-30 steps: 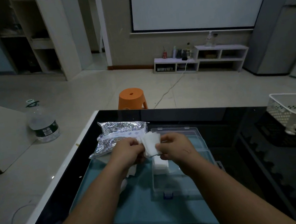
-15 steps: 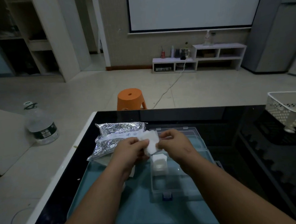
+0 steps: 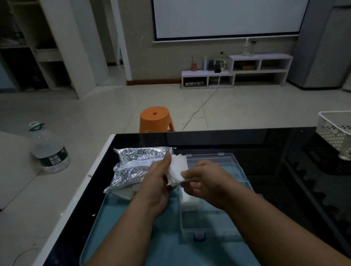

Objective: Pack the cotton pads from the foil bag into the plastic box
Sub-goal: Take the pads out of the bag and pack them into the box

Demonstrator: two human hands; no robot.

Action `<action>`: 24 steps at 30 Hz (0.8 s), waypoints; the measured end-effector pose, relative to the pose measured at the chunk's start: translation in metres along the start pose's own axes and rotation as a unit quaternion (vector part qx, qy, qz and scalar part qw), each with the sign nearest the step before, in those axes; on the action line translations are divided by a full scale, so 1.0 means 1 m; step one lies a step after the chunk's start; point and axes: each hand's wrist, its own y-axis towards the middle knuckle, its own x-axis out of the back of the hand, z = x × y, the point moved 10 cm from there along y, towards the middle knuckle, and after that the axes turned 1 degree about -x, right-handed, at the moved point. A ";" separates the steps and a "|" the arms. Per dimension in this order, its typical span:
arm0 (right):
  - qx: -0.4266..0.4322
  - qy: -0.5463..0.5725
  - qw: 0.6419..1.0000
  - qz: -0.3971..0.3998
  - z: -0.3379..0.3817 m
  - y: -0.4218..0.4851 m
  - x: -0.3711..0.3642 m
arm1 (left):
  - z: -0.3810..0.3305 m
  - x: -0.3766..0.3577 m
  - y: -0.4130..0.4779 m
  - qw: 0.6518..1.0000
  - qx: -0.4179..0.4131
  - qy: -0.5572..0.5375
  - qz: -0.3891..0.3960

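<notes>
Both hands meet over the clear plastic box (image 3: 209,221), which lies open on a teal mat (image 3: 126,229). My left hand (image 3: 157,184) grips a stack of white cotton pads (image 3: 177,169) from the left. My right hand (image 3: 205,180) pinches the stack's lower right corner. Under my right hand, a white pile of pads (image 3: 187,202) lies inside the box at its far left. The crumpled silver foil bag (image 3: 135,166) rests on the table just left of my hands. The box lid (image 3: 211,158) stands open behind them.
The mat sits on a black glossy table (image 3: 256,138). A white perforated basket (image 3: 346,133) stands at the table's right edge. Beyond the far edge stands an orange stool (image 3: 155,118), and a large water bottle (image 3: 47,149) stands on the floor at the left.
My hands have spread the stack of pads a little. The right hand has slid down to its lower corner; the left hand's fingers now reach up along its left side.
</notes>
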 end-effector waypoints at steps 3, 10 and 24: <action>-0.001 0.003 1.000 0.019 0.001 -0.004 -0.008 | 0.005 -0.005 -0.002 0.997 0.021 -0.065 0.023; 0.107 -0.261 0.959 -0.031 0.019 -0.004 0.002 | 0.008 -0.004 0.001 0.996 0.035 -0.082 0.017; 0.263 -0.586 0.766 0.009 0.031 -0.009 -0.035 | 0.012 -0.022 -0.008 0.996 0.033 0.019 0.078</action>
